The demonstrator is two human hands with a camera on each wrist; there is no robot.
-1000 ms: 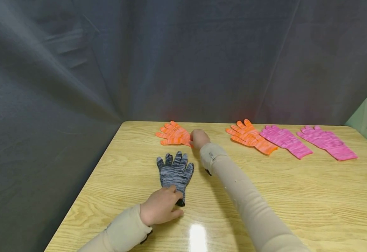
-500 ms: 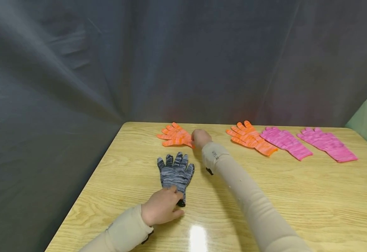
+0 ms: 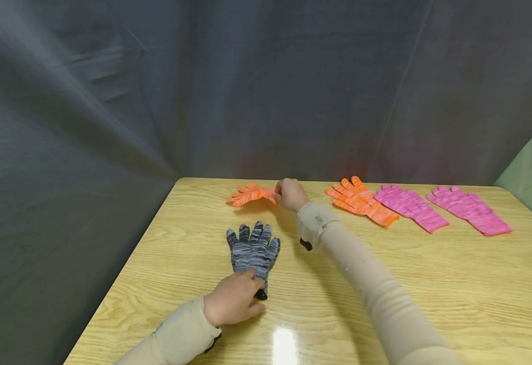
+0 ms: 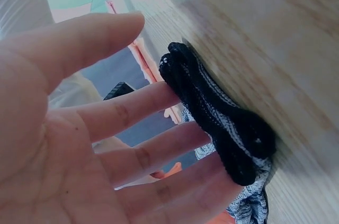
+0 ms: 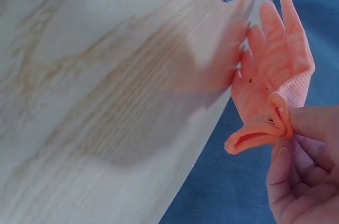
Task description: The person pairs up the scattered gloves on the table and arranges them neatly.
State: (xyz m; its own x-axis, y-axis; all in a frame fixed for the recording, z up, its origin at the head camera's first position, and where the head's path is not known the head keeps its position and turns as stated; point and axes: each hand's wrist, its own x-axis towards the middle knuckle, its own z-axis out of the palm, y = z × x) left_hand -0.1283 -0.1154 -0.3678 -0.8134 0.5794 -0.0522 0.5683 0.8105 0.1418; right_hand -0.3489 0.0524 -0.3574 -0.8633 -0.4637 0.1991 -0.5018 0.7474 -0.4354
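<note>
Orange glove (image 3: 249,194), 1 of 2, streaky knit, cuff (image 5: 259,128) folded in right hand (image 3: 291,194)

Head cam: L hand (image 3: 235,299) is covering part of grey glove (image 3: 255,253); R hand (image 3: 291,194) is hiding one end of held orange glove (image 3: 251,194). We're finding the sleeve print (image 3: 321,222) too small to read. Bottom edge is cutting L sleeve (image 3: 174,329) + R sleeve (image 3: 375,284). R wrist cam: we're getting only a bit of grey glove, rest cropped at top. L wrist cam: L hand's being cropped left.
</note>
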